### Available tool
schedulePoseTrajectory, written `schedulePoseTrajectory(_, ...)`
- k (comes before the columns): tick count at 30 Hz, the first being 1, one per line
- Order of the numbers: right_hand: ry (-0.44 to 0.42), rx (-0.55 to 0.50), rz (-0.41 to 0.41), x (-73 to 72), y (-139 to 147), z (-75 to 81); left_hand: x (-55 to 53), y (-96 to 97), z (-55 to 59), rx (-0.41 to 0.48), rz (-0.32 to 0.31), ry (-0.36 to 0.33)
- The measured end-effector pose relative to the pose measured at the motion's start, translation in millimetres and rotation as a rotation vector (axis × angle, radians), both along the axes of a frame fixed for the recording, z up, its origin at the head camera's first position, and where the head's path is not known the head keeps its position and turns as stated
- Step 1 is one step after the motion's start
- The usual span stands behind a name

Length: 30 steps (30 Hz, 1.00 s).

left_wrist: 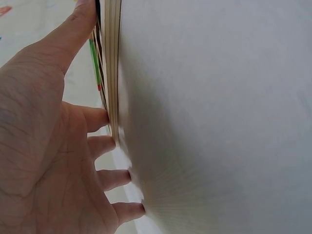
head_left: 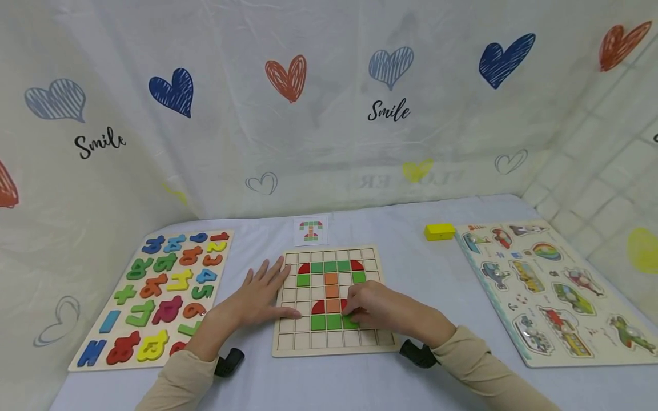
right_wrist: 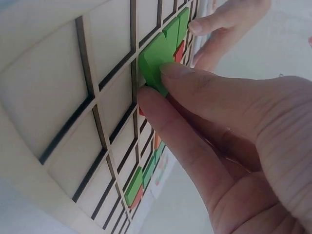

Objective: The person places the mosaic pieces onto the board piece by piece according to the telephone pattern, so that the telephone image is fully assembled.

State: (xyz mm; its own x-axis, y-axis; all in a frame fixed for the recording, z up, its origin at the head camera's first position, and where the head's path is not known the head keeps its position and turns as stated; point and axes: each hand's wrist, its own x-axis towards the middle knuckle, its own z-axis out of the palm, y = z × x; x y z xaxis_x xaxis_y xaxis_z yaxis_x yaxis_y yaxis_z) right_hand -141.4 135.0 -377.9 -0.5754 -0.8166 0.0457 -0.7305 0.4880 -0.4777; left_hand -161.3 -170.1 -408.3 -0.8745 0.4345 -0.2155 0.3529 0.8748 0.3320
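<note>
A wooden grid board [head_left: 288, 342] lies in the middle of the table, with green, red and orange tiles in some cells. My right hand [head_left: 377, 308] pinches a green tile [right_wrist: 156, 57] between thumb and index finger; in the right wrist view the tile is tilted at its cell, beside other green tiles [right_wrist: 171, 32]. My left hand [head_left: 259, 299] is spread at the board's left edge, its thumb over the board. In the left wrist view its straight fingertips [left_wrist: 127, 175] touch the edge and the cloth. Behind the board lies a pattern card [head_left: 311, 230] showing a similar tile figure.
On the left lies a board of colourful letters and numbers [head_left: 123, 311]. A vehicle picture puzzle [head_left: 524, 285] lies on the right, with a yellow block [head_left: 439, 232] near its far left corner. A curtain with printed hearts [head_left: 319, 142] hangs behind the white-covered table.
</note>
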Motion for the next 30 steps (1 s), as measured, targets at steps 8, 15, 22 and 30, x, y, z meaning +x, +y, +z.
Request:
schedulePoseTrajectory(8,0.144,0.079,0.002,8.8,-6.6,5.3,2.3,-0.3,3.1,0.011,0.002,-0.005)
schedulePoseTrajectory(15,0.166,0.074,0.006,9.0,-6.3,3.3,2.4,-1.1,2.3,0.012,0.005,-0.007)
schedulePoseTrajectory(22,-0.017,0.014,-0.003,7.2,0.9,8.5,1.7,-0.7,0.5,0.004,0.004,-0.006)
schedulePoseTrajectory(30,-0.108,-0.128,-0.171,-12.7,30.3,14.4,1.4,0.4,0.2,0.004,0.008,-0.025)
